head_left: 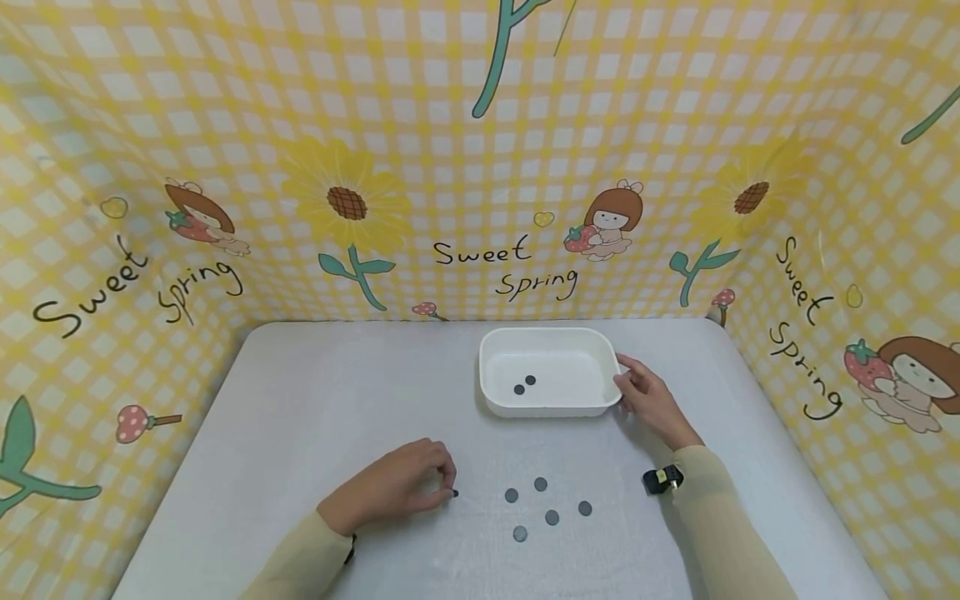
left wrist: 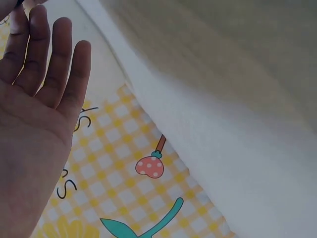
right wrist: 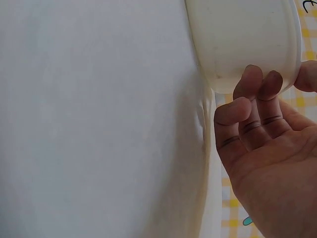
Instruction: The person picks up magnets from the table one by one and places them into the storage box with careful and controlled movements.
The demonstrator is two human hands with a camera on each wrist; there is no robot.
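A small dark round disc (head_left: 455, 493) is pinched between the thumb and index finger of my left hand (head_left: 408, 483), low over the white table. In the left wrist view, the other fingers (left wrist: 60, 54) of that hand extend loosely. My right hand (head_left: 651, 400) grips the right end of a white rectangular tray (head_left: 551, 411). In the right wrist view, its thumb (right wrist: 308, 77) is at the rim and bent fingertips (right wrist: 249, 79) lie against the outer wall. Two dark discs (head_left: 525, 385) lie inside the tray, left of its middle.
Several grey discs (head_left: 552, 517) lie scattered on the white tabletop (head_left: 345, 392), between my hands and in front of the tray. Yellow checked cloth (head_left: 450, 167) with printed flowers and figures walls off the back and both sides. A black device (head_left: 663, 479) sits at my right wrist.
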